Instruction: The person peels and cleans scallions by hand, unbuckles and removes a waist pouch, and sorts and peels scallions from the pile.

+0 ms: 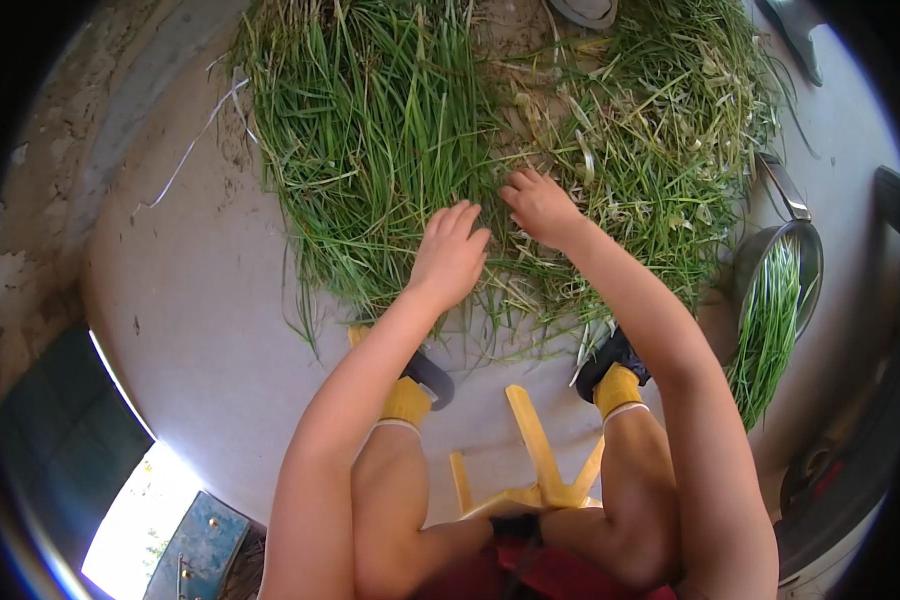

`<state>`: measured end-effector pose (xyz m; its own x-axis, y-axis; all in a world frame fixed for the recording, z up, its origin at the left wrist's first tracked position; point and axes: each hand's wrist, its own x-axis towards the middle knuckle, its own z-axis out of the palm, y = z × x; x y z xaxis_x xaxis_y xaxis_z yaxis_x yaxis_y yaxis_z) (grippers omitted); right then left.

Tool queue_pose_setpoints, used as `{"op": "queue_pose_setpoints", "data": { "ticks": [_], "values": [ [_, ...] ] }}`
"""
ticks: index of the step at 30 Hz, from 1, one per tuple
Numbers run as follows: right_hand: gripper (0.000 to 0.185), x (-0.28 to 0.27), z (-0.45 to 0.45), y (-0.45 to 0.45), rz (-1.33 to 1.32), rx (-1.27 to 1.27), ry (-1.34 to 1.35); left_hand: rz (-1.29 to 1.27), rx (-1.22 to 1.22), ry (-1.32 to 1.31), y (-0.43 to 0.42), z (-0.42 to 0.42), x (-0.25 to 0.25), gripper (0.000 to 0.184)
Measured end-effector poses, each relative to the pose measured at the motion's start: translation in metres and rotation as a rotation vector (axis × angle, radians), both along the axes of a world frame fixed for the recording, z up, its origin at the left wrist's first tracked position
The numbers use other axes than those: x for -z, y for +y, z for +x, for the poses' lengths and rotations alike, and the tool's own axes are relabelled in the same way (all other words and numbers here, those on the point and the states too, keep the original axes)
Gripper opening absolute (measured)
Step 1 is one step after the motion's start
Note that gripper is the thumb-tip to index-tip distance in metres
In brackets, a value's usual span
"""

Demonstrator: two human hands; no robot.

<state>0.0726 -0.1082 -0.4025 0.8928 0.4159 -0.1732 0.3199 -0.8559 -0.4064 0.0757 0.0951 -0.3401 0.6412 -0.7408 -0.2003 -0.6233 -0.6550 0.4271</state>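
Two heaps of long green leaves lie on the floor, a denser green heap [370, 130] at left and a looser, yellower heap [660, 150] at right. My left hand [450, 254] rests at the lower right edge of the left heap, fingers apart, with nothing seen in it. Close by on the right, my right hand [542, 207] reaches into the gap between the heaps, its fingers curled down at the leaves. Whatever its fingertips hold is too small to make out.
A metal pot [813, 262] with a bundle of green leaves [767, 340] stands at the right. Beneath me is a yellow stool [535, 450]. My dark shoes [428, 380] are near the heaps. A white string [195, 143] lies at the upper left.
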Motion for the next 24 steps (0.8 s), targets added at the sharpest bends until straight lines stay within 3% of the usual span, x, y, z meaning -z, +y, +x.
{"op": "queue_pose_setpoints", "data": {
  "ticks": [2,3,6,7,8,11,16,20,22,24],
  "values": [
    [0.028,0.009,-0.009,0.008,-0.002,0.043,-0.086,0.032,-0.026,-0.034,-0.010,0.009,0.006,0.034],
    [0.030,0.000,-0.010,0.006,-0.114,0.040,0.033,0.093,-0.005,-0.050,-0.012,0.015,0.009,0.038],
    [0.032,0.017,-0.028,-0.019,-0.198,0.068,-0.119,0.413,0.102,-0.069,-0.012,0.030,0.015,0.045],
    [0.036,0.017,-0.031,-0.028,-0.231,0.101,-0.084,0.613,0.111,-0.018,-0.014,0.040,0.007,0.050],
    [0.035,0.016,-0.036,-0.040,-0.251,0.112,-0.027,0.627,0.100,-0.077,-0.003,0.045,0.010,0.050],
    [0.032,-0.007,-0.043,-0.070,-0.292,0.126,0.084,0.573,0.038,-0.199,0.030,0.051,0.016,0.046],
    [0.022,-0.020,-0.040,-0.071,-0.288,0.198,0.166,0.455,-0.010,-0.188,0.036,0.043,-0.002,0.045],
    [0.020,-0.015,-0.016,-0.032,0.220,0.446,0.091,0.134,-0.120,-0.075,0.024,0.031,-0.007,0.043],
    [0.016,-0.020,0.004,-0.011,0.401,0.502,0.217,0.009,-0.249,0.011,0.021,0.030,-0.008,0.041],
    [0.019,-0.019,0.026,0.008,0.572,0.535,0.283,-0.088,-0.330,-0.095,0.018,0.042,-0.008,0.037]
  ]
}}
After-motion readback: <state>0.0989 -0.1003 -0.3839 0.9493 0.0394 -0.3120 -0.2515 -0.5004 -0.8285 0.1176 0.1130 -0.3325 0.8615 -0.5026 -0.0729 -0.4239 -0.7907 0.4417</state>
